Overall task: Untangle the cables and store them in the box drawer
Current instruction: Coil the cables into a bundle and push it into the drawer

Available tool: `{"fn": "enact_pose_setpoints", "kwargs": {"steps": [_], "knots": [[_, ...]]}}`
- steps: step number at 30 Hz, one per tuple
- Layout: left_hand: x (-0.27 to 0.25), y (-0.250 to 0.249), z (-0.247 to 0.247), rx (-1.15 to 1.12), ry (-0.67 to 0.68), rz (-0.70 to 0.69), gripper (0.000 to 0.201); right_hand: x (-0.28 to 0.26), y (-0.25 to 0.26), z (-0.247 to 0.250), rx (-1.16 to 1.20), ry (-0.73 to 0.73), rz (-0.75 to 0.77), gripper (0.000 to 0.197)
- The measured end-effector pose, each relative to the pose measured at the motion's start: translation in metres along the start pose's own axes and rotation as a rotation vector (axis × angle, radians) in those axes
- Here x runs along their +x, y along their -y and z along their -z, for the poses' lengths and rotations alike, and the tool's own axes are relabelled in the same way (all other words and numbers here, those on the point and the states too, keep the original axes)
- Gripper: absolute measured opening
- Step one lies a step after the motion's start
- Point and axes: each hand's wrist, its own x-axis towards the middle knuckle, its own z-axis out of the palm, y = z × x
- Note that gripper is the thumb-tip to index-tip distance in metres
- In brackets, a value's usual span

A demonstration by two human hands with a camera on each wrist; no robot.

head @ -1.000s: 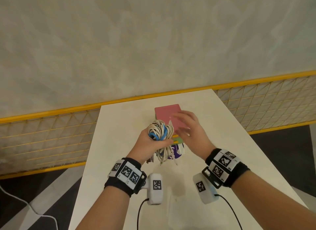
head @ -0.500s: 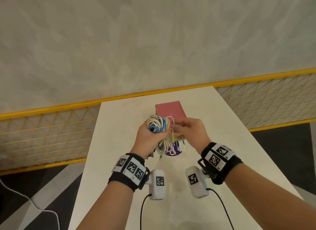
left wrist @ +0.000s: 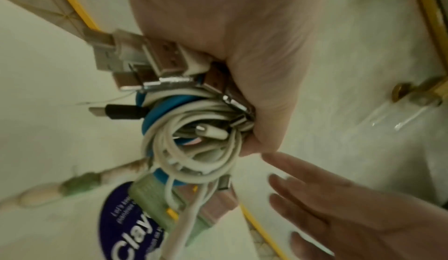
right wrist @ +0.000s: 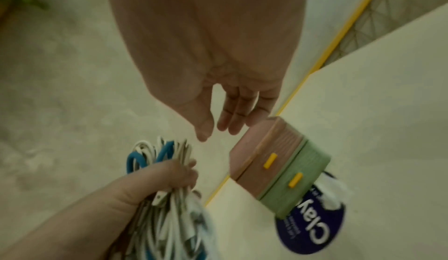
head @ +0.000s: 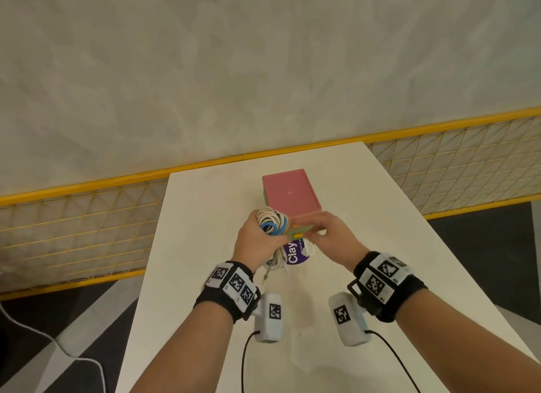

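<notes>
My left hand (head: 263, 231) grips a tangled bundle of white and blue cables (head: 272, 221) above the white table (head: 205, 246). In the left wrist view several USB plugs stick out of the cable bundle (left wrist: 194, 145) beside the left hand (left wrist: 242, 72). The small box (head: 289, 193) has a pink top, and below it a pink and a green drawer front (right wrist: 290, 193), each with a yellow handle. My right hand (head: 319, 230) hovers at the box's front edge. Its fingers (right wrist: 232, 122) are relaxed and hold nothing.
A round purple tub lid marked "Clay" (head: 295, 253) lies just in front of the box, partly under the hanging cable ends. A yellow-framed wire fence (head: 87, 217) runs behind the table. A white cord (head: 44, 334) lies on the dark floor at left.
My right hand has come off the cable bundle and shifted right to the box's front. The left hand still holds the bundle in about the same place.
</notes>
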Motion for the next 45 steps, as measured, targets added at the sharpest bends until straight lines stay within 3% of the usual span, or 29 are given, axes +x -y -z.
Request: {"fn": "enact_pose_setpoints", "kwargs": {"steps": [4, 6, 10, 16, 18, 23, 30, 34, 37, 40, 43, 45], "knots": [[0.018, 0.008, -0.003, 0.356, 0.187, 0.067, 0.101, -0.004, -0.041, 0.007, 0.078, -0.109, -0.211, 0.019], [0.029, 0.003, -0.011, 0.54, 0.288, 0.051, 0.115, -0.003, -0.065, 0.006, 0.117, -0.094, -0.339, 0.024], [0.045, -0.002, -0.028, 0.855, 0.386, 0.029, 0.115, 0.009, -0.099, 0.0, 0.166, -0.083, -0.522, 0.041], [0.052, 0.008, -0.031, 1.116, 0.354, -0.057, 0.108, 0.056, -0.119, -0.027, 0.224, -0.085, -0.632, 0.061], [0.052, 0.008, -0.029, 1.152, 0.344, -0.087, 0.104, 0.073, -0.126, -0.042, 0.223, -0.077, -0.665, 0.063], [0.049, 0.013, -0.03, 1.141, 0.321, -0.086, 0.102, 0.091, -0.126, -0.06, 0.368, -0.214, -0.669, 0.038], [0.049, 0.019, -0.03, 1.089, 0.331, -0.047, 0.109, 0.078, -0.132, -0.061, 0.538, -0.278, -0.587, 0.029], [0.048, 0.016, -0.029, 1.094, 0.351, -0.039, 0.109, 0.04, -0.126, -0.066, 0.624, -0.341, -0.632, 0.043], [0.047, 0.016, -0.028, 1.088, 0.359, -0.033, 0.108, 0.016, -0.117, -0.063, 0.485, -0.317, -0.67, 0.048], [0.047, 0.014, -0.027, 1.08, 0.37, -0.018, 0.106, 0.015, -0.107, -0.051, 0.085, -0.292, -0.686, 0.072], [0.046, 0.013, -0.027, 1.072, 0.375, -0.007, 0.106, 0.036, -0.102, -0.041, -0.122, -0.32, -0.509, 0.069], [0.046, 0.015, -0.027, 1.058, 0.387, -0.004, 0.108, 0.047, -0.104, -0.035, -0.128, -0.25, -0.447, 0.067]]}}
